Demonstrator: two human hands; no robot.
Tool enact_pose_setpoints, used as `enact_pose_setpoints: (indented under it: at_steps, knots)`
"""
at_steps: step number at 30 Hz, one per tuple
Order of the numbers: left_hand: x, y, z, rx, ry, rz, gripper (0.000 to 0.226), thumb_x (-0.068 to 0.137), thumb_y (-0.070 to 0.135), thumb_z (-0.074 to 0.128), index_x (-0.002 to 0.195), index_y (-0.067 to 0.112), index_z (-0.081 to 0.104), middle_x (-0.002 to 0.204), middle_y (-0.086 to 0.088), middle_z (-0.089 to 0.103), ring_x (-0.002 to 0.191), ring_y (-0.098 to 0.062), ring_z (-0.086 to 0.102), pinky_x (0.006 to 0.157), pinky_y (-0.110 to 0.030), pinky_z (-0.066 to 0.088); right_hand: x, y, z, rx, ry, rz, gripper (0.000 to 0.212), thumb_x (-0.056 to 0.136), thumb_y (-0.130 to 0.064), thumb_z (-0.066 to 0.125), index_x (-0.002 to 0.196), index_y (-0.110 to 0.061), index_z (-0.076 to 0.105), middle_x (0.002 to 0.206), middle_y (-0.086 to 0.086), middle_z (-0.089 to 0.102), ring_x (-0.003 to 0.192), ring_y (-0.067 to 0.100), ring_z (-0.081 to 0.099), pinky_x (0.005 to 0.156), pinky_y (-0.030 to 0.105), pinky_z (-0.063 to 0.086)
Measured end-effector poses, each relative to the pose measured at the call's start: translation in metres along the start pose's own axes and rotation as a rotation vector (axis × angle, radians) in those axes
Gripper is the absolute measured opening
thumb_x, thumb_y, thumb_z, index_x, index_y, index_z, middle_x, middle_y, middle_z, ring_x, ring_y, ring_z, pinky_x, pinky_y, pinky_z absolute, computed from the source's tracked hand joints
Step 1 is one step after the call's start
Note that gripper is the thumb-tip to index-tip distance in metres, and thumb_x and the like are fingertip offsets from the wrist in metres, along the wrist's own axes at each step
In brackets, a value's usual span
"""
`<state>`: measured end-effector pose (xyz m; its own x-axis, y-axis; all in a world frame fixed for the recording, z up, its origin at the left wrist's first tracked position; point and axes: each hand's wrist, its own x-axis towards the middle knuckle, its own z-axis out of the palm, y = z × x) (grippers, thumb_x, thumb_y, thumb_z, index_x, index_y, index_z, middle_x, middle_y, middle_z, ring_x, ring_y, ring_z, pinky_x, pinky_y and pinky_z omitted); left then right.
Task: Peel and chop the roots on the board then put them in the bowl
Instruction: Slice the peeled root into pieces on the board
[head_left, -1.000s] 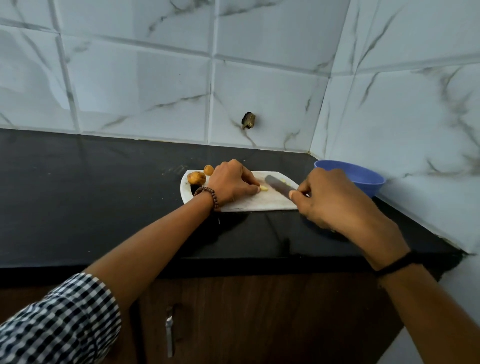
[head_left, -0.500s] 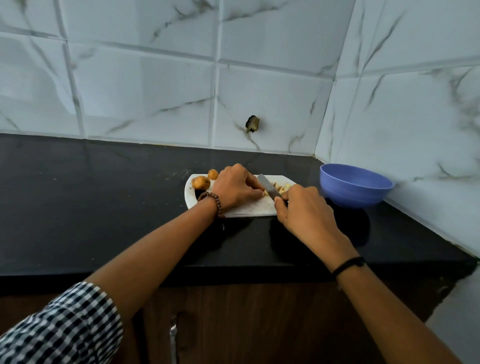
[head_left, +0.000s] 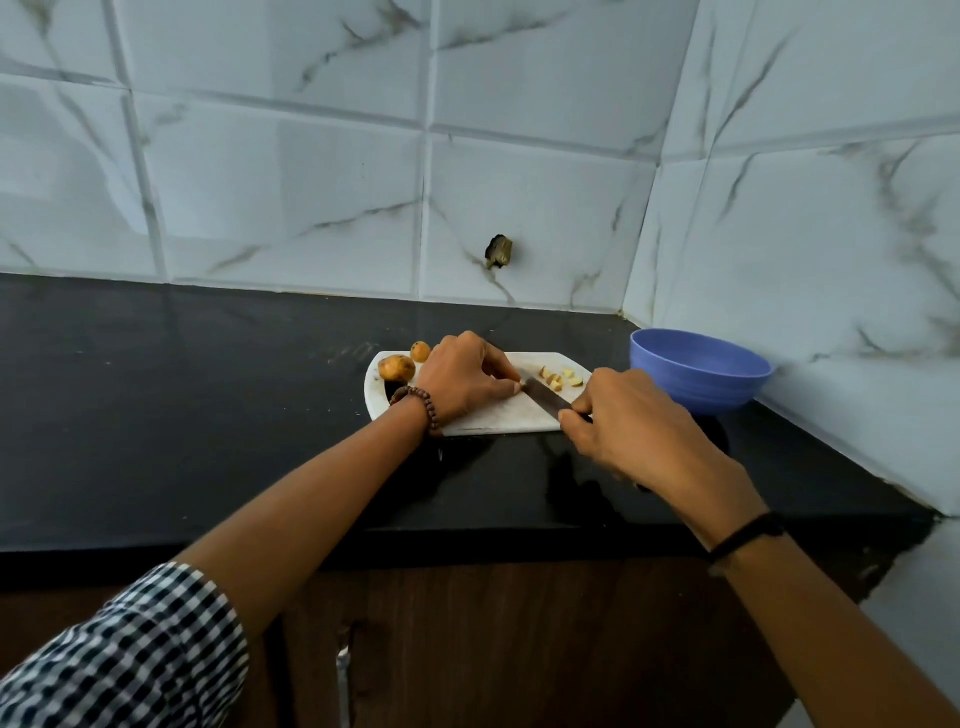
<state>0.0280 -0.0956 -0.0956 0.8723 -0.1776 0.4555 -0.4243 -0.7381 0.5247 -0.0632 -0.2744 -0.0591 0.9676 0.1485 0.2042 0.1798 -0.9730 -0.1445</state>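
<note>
A white cutting board (head_left: 498, 418) lies on the black counter. On its left end sit two unpeeled brown roots (head_left: 397, 367), the smaller one (head_left: 421, 351) at the back. My left hand (head_left: 462, 379) pinches a peeled root piece against the board; the piece is almost hidden under my fingers. My right hand (head_left: 631, 423) grips the handle of a knife (head_left: 543, 399) whose blade lies on the board right beside my left fingertips. Several pale chopped pieces (head_left: 558, 378) lie past the blade. A blue bowl (head_left: 698, 371) stands to the right of the board.
White marble-look tiles close off the back and right, forming a corner behind the bowl. A dark fitting (head_left: 500, 250) sticks out of the back wall. The black counter (head_left: 182, 395) stretches left of the board; wooden cabinet doors (head_left: 467, 649) are below its edge.
The knife blade has come in from the right against my left fingertips and now lies flatter along the board. Chopped pieces show beyond the blade. The camera view shifted slightly.
</note>
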Motion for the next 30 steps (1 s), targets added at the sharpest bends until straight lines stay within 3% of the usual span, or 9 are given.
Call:
enact_pose_setpoints:
  at_steps: [2, 7, 10, 14, 16, 21, 25, 30]
  knots:
    - [0.000, 0.000, -0.002, 0.008, 0.013, -0.003, 0.011, 0.081, 0.032, 0.074, 0.090, 0.026, 0.078, 0.086, 0.013, 0.072, 0.082, -0.002, 0.063, 0.065, -0.003, 0.038, -0.003, 0.005, -0.010, 0.014, -0.013, 0.011, 0.027, 0.097, -0.036, 0.055, 0.110, -0.015, 0.066, 0.084, 0.006, 0.063, 0.073, 0.024, 0.066, 0.071, 0.045, 0.060]
    - [-0.001, -0.002, -0.002, -0.043, -0.018, -0.018, 0.016, 0.080, 0.027, 0.073, 0.095, 0.026, 0.077, 0.089, 0.011, 0.074, 0.086, -0.001, 0.065, 0.074, -0.006, 0.041, -0.010, 0.008, -0.015, 0.065, 0.068, 0.041, 0.028, 0.099, -0.038, 0.054, 0.111, -0.017, 0.068, 0.078, 0.003, 0.064, 0.064, 0.015, 0.061, 0.068, 0.038, 0.060]
    - [0.001, -0.002, -0.003, -0.063, -0.036, -0.042, 0.026, 0.080, 0.028, 0.071, 0.106, 0.026, 0.072, 0.086, 0.011, 0.074, 0.091, -0.001, 0.065, 0.070, -0.003, 0.036, -0.009, 0.004, -0.009, 0.093, 0.134, 0.039, 0.028, 0.100, -0.036, 0.052, 0.108, -0.016, 0.069, 0.071, 0.003, 0.062, 0.061, 0.015, 0.061, 0.065, 0.036, 0.059]
    - [0.003, -0.005, -0.006, -0.121, 0.020, -0.076, 0.030, 0.087, 0.018, 0.057, 0.115, 0.023, 0.067, 0.085, 0.012, 0.075, 0.079, 0.003, 0.063, 0.060, -0.014, 0.048, -0.003, -0.003, 0.003, 0.088, 0.123, 0.031, 0.029, 0.098, -0.042, 0.052, 0.108, -0.020, 0.068, 0.084, 0.004, 0.062, 0.071, 0.019, 0.064, 0.069, 0.039, 0.059]
    - [0.003, -0.009, -0.008, -0.089, 0.049, -0.065, 0.031, 0.090, 0.014, 0.052, 0.116, 0.023, 0.067, 0.091, 0.013, 0.075, 0.075, 0.004, 0.061, 0.069, -0.023, 0.052, -0.001, -0.007, 0.010, 0.067, 0.085, 0.026, 0.030, 0.097, -0.044, 0.053, 0.109, -0.021, 0.067, 0.092, 0.002, 0.062, 0.077, 0.018, 0.064, 0.073, 0.041, 0.059]
    - [0.006, -0.012, -0.009, 0.033, -0.011, -0.020, 0.022, 0.085, 0.023, 0.057, 0.096, 0.033, 0.073, 0.091, 0.015, 0.073, 0.091, -0.005, 0.063, 0.094, -0.038, 0.050, 0.004, 0.003, 0.014, 0.014, 0.111, 0.072, 0.029, 0.098, -0.041, 0.052, 0.111, -0.019, 0.065, 0.098, 0.005, 0.060, 0.085, 0.021, 0.063, 0.075, 0.041, 0.057]
    - [0.008, -0.017, -0.012, 0.138, -0.098, 0.009, 0.013, 0.083, 0.043, 0.064, 0.091, 0.040, 0.074, 0.097, 0.020, 0.070, 0.080, -0.001, 0.056, 0.099, -0.042, 0.044, 0.006, 0.012, 0.017, 0.026, 0.130, 0.124, 0.029, 0.099, -0.040, 0.052, 0.110, -0.016, 0.065, 0.096, 0.006, 0.060, 0.083, 0.021, 0.063, 0.075, 0.041, 0.058]
    - [0.010, -0.016, -0.015, 0.160, -0.112, 0.067, 0.020, 0.083, 0.047, 0.066, 0.100, 0.039, 0.073, 0.099, 0.022, 0.069, 0.072, 0.003, 0.053, 0.095, -0.038, 0.046, 0.004, 0.012, 0.018, 0.107, 0.182, 0.098, 0.031, 0.099, -0.043, 0.051, 0.112, -0.020, 0.068, 0.093, 0.003, 0.062, 0.078, 0.016, 0.061, 0.068, 0.035, 0.056]
